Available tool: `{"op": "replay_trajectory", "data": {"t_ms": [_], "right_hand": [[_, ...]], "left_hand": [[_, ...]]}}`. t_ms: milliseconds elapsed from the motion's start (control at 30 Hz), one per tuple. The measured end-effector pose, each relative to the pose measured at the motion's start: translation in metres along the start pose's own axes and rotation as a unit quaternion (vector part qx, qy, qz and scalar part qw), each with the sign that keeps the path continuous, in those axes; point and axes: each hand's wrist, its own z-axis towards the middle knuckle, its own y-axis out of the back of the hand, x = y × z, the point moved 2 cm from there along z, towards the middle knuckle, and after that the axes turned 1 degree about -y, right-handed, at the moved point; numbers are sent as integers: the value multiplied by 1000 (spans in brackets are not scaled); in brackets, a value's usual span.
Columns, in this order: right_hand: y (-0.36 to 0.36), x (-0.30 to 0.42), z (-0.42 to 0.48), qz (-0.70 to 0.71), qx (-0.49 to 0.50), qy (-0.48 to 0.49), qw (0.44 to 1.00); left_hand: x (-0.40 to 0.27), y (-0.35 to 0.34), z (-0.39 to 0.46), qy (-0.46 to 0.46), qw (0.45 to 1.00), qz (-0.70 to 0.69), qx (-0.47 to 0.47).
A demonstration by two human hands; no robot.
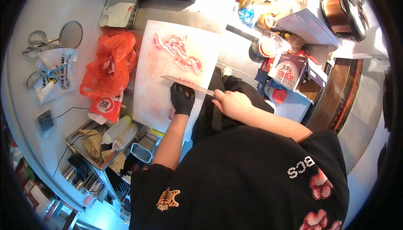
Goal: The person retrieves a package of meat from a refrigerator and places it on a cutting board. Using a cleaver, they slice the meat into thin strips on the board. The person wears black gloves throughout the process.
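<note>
A white cutting board [144, 94] lies before me. My left hand [182, 99], in a black glove, is curled over a piece of raw meat [171, 113] on it; most of that piece is hidden. My bare right hand [231, 103] grips the handle end of a kitchen knife [185, 83]. The blade points left across the board, just beyond the gloved fingers. A reddish slice [186, 80] shows along the blade's far side. Farther up the board lie several cut strips of fatty raw meat [176, 46], with more pieces [190, 64] nearer the knife.
Left of the board sits an open red plastic bag [108, 63] with meat inside. Stacked plates [119, 11] stand behind it. Scissors [37, 44], a strainer [71, 34] and squeeze bottles [116, 129] are farther left. At right are a cardboard box [288, 71] and an electric cooker [343, 16].
</note>
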Motion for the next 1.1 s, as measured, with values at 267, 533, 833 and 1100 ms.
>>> {"op": "replay_trajectory", "data": {"t_ms": [267,533,833,1100], "right_hand": [[-8,10,22,10,20,-9,1000],[-17,10,38,1,5,7,1000],[-17,-26,-2,-6,39,-33,999],[-40,24,84,16,23,9,1000]], "left_hand": [[1,-5,-6,59,992,-107,-23],[-16,18,11,15,997,-62,-41],[-22,16,11,15,996,-59,-61],[-12,16,6,31,998,-52,-15]]}}
